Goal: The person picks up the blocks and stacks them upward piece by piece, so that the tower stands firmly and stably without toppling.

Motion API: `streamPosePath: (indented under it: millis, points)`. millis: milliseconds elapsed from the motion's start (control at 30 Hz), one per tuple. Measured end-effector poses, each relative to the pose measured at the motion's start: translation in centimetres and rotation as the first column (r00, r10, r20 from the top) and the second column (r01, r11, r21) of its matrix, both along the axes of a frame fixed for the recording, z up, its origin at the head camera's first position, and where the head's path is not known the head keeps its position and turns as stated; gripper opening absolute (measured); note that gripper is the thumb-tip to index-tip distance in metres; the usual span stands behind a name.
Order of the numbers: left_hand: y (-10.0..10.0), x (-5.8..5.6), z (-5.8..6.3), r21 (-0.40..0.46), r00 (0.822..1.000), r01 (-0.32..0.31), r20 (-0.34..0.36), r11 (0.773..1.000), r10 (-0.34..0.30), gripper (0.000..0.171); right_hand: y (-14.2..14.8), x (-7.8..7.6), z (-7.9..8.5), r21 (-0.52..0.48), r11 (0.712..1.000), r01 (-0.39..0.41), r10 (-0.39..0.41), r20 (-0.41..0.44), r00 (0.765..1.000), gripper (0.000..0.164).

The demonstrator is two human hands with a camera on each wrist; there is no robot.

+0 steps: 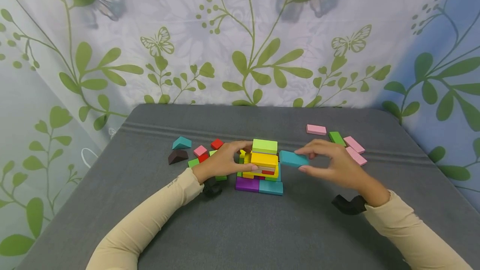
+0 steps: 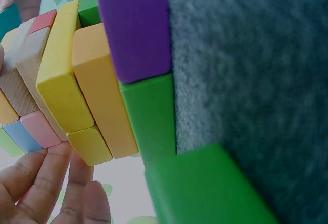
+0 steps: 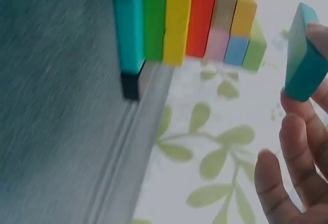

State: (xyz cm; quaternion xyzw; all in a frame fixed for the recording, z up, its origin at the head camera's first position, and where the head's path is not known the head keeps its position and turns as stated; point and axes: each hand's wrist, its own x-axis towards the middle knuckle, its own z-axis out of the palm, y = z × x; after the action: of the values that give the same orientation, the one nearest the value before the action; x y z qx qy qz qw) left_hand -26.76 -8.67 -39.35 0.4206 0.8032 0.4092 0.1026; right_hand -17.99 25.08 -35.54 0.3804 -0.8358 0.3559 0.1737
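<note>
A layered stack of wooden blocks [image 1: 264, 160] stands in the middle of the grey table, with purple and teal blocks at its base and yellow and lime blocks on top. Around the stack's left side, my left hand [image 1: 221, 162] holds an upper layer, thumb in front and fingers behind. In the left wrist view, fingers [image 2: 43, 178] touch the blocks' rear. Just right of the stack's upper part, my right hand [image 1: 337, 163] pinches a teal block [image 1: 290, 158] between thumb and fingers. The right wrist view shows this teal block [image 3: 302, 55] apart from the stack.
Left of the stack lie a teal triangular block [image 1: 182, 143], a dark brown triangular block [image 1: 178, 156] and several red, pink and green blocks, some partly behind my left hand. Pink blocks [image 1: 316, 129] and a green block [image 1: 337, 138] lie at the right. A leaf-patterned curtain [image 1: 210, 45] hangs behind the table.
</note>
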Motion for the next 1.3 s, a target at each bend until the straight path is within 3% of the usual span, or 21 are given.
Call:
streamPosePath:
  millis: [67, 233, 400, 667, 800, 933, 1300]
  points:
    - [0.0, 0.0, -0.1, -0.003, 1.0, -0.001, 0.0, 1.0, 0.001, 0.065, -1.0, 0.0, 0.0, 0.024, 1.0, 0.006, -0.005, -0.03, 1.0, 0.038]
    - [0.0, -0.1, -0.2, -0.004, 1.0, 0.006, 0.001, 1.0, -0.006, 0.065, -3.1, 0.0, -0.4, 0.109, 0.993, 0.047, -0.029, -0.158, 0.987, 0.059]
    - [-0.1, -0.1, -0.2, 0.001, 1.0, 0.015, -0.001, 1.0, -0.015, 0.064, -4.5, -0.3, -0.8, 0.146, 0.986, 0.077, -0.039, -0.245, 0.969, 0.062]
    - [-0.1, -0.1, -0.2, 0.002, 1.0, 0.017, -0.003, 1.0, -0.017, 0.062, -6.2, -1.0, -0.8, 0.177, 0.981, 0.082, -0.021, -0.32, 0.947, 0.032]
    - [0.0, -0.1, -0.1, 0.016, 1.0, 0.023, -0.008, 1.0, -0.023, 0.063, -6.8, -1.0, -0.7, 0.182, 0.974, 0.133, -0.067, -0.33, 0.942, 0.044]
    - [0.0, -0.1, 0.0, 0.02, 1.0, 0.025, -0.007, 0.999, -0.025, 0.064, -7.1, -1.0, -0.5, 0.18, 0.969, 0.169, -0.104, -0.323, 0.941, 0.041]
    - [0.0, -0.1, 0.0, 0.01, 1.0, 0.016, 0.005, 1.0, -0.016, 0.064, -7.3, -1.1, -0.5, 0.152, 0.973, 0.175, -0.121, -0.312, 0.942, 0.041]
